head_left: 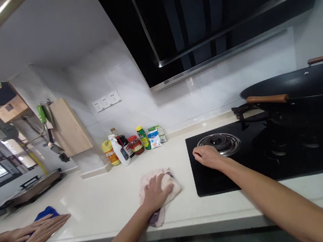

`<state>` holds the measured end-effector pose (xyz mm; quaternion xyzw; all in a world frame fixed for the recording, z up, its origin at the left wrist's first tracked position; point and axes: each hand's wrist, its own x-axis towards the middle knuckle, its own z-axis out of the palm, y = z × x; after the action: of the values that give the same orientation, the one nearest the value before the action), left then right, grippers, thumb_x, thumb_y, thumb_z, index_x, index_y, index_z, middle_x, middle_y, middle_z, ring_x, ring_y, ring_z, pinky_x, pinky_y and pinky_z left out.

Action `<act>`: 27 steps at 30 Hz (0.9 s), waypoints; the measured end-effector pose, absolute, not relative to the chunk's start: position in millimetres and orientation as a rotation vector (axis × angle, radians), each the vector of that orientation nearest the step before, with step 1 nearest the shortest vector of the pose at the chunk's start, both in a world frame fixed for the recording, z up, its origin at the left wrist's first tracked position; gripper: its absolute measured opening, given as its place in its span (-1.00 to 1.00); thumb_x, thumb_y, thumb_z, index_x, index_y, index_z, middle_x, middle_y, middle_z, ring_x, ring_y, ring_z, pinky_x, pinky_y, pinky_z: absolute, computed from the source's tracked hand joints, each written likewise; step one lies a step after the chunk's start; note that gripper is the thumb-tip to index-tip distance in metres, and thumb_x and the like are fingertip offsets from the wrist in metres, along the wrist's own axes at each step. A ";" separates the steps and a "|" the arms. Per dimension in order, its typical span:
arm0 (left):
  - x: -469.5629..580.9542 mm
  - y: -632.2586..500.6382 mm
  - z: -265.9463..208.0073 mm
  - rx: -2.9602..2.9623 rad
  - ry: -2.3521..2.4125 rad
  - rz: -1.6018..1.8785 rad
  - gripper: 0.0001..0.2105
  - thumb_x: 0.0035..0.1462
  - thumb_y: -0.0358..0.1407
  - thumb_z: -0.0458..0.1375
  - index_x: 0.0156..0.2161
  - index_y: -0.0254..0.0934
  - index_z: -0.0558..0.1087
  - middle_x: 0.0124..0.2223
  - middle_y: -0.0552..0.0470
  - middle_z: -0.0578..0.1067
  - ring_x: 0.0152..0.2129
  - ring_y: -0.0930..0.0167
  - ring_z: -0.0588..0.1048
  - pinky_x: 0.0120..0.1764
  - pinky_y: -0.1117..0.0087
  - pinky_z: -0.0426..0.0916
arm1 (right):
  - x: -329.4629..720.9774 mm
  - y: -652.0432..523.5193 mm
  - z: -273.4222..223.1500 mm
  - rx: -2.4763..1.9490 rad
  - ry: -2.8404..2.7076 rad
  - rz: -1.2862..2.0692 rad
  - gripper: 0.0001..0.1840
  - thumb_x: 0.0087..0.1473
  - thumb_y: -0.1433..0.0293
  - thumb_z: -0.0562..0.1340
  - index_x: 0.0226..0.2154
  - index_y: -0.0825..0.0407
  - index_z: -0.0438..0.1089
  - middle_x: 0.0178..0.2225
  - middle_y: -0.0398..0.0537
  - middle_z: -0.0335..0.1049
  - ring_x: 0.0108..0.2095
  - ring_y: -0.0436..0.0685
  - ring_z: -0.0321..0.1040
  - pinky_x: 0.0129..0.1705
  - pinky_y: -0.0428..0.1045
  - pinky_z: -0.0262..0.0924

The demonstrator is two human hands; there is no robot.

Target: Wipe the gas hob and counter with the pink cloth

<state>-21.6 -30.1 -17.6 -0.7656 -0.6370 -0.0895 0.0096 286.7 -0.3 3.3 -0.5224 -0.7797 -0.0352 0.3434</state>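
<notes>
Under the left hand point(154, 193) lies the cloth point(171, 182), rumpled on the counter point(107, 205), with the hob point(217, 178) to that hand's right. For an even wipe, pressure should pass through the whole palm — not the fingertips alone — with loose folds spread flat; allow clearance to the white spray bottle point(120, 151) ahead. The left hand is wide: palm down, fingers spread, forearm reaching forward and inward. The right hand point(207, 156) is narrow, loosely curled near the burner point(219, 142), its forearm extended inward; nothing held is visible, and contact with the hob cannot be confirmed.
</notes>
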 end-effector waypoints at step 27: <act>-160.5 -71.1 -2.1 -2.082 -2.237 -0.376 -0.33 0.20 0.12 -0.15 0.32 -0.15 0.16 0.37 -0.02 0.18 0.29 0.13 0.15 0.22 -0.02 0.06 | 365.9 -193.3 -121.0 -1.671 -1.559 -0.738 -0.49 0.27 0.21 -0.05 0.08 -0.04 0.44 0.14 -0.02 0.39 0.23 0.27 0.18 0.09 0.18 0.09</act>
<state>-160.5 -71.1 -2.1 -0.6758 -0.7263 -0.1221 0.0314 365.9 -193.3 -121.0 -0.6487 -0.6051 -0.2865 0.3617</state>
